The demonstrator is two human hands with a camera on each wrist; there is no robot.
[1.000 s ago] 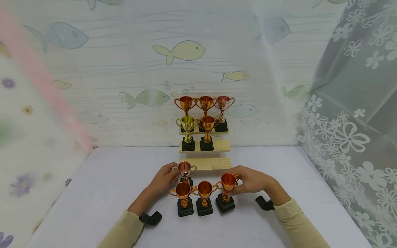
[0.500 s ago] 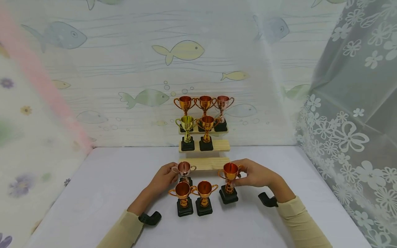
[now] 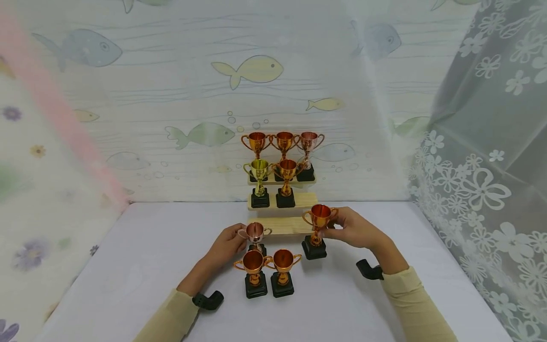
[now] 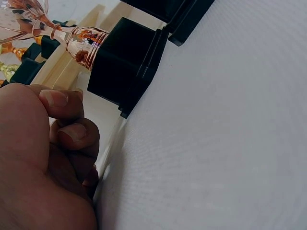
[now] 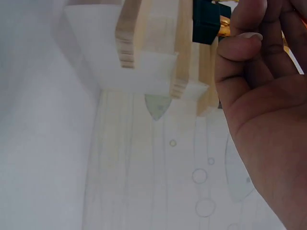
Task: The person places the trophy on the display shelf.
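Note:
My right hand (image 3: 350,229) pinches a small copper-orange trophy (image 3: 320,216) by its stem, beside the right end of the lowest wooden shelf (image 3: 282,225). The trophy is upright, its black base level with that shelf's front edge. My left hand (image 3: 228,244) is at that shelf's left end, next to a rose-gold trophy (image 3: 255,232) on the table. In the left wrist view its fingers (image 4: 72,134) are curled, apart from that trophy's black base (image 4: 124,62); whether they grip the shelf is hidden. Two more copper-orange trophies (image 3: 253,262) stand in front.
The middle shelf (image 3: 305,200) bears a yellow-gold trophy (image 3: 259,171) and an orange one (image 3: 287,171). Three trophies (image 3: 309,142) stand on the top shelf, before a fish-print curtain (image 3: 171,104). White cloth (image 3: 149,266) covers the table; lace (image 3: 483,190) hangs at the right.
My right hand has carried the copper-orange trophy from the front row's right end away from me, up to the lowest shelf's right end. The left hand has stayed in place.

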